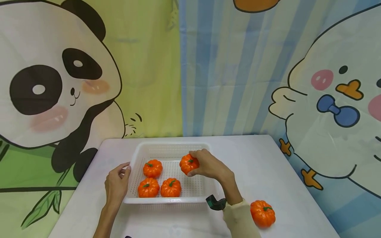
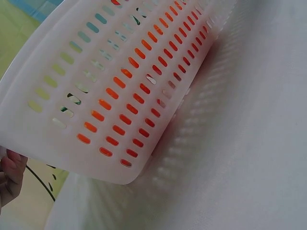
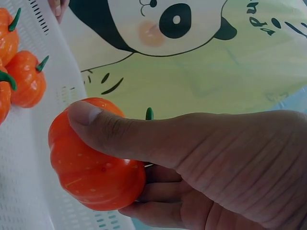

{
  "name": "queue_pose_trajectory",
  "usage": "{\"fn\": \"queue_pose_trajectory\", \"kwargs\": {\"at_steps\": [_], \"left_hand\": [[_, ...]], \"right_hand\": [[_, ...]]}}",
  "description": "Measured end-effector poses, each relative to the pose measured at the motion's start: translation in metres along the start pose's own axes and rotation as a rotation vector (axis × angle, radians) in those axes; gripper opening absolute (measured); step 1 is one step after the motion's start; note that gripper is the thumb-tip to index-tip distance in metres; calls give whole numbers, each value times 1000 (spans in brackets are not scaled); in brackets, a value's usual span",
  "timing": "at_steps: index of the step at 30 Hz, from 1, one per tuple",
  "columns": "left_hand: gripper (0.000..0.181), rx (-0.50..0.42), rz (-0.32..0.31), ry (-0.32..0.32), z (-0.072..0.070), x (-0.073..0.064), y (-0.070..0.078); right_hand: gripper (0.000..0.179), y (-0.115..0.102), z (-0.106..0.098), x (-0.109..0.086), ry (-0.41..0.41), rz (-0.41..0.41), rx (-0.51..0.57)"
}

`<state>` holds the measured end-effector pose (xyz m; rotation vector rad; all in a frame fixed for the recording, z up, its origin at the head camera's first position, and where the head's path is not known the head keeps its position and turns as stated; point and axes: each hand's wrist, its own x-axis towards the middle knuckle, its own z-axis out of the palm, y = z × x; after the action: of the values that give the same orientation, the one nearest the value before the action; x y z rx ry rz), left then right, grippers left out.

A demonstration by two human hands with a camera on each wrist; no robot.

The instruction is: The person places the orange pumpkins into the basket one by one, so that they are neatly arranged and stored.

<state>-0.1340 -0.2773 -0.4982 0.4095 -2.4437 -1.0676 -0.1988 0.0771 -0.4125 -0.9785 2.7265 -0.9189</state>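
A ribbed, glossy orange pumpkin (image 1: 185,164) with a green stem is gripped in the right hand (image 1: 209,165), above the right half of a white perforated plastic basket (image 1: 171,200) at lower centre of the head view. The left hand (image 1: 116,183) pinches the basket's left rim. Three matching pumpkins (image 1: 171,188) cluster inside, left, stems upward; a loose pumpkin (image 1: 263,215) sits outside, lower right.

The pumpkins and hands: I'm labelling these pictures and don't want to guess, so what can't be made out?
- Pumpkins inside the basket, left wrist view: its slotted wall leaves only orange patches, too broken up to count.
- Left hand, left wrist view: mostly cut off by the left edge.
- Held pumpkin, head view: partly covered by the right hand.
- Dark object, head view: cut off by the bottom edge, unidentifiable.
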Motion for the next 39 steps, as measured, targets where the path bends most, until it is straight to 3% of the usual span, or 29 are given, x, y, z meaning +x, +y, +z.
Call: {"fn": "queue_pose_trajectory", "kwargs": {"at_steps": [6, 20, 39], "left_hand": [[31, -3, -3, -5, 1, 1, 0], [30, -6, 15, 0, 2, 2, -1], [30, -14, 17, 2, 0, 1, -1]], "right_hand": [[51, 3, 5, 10, -13, -35, -19], [44, 0, 13, 28, -64, -45, -36], [56, 6, 25, 47, -98, -67, -73]]}}
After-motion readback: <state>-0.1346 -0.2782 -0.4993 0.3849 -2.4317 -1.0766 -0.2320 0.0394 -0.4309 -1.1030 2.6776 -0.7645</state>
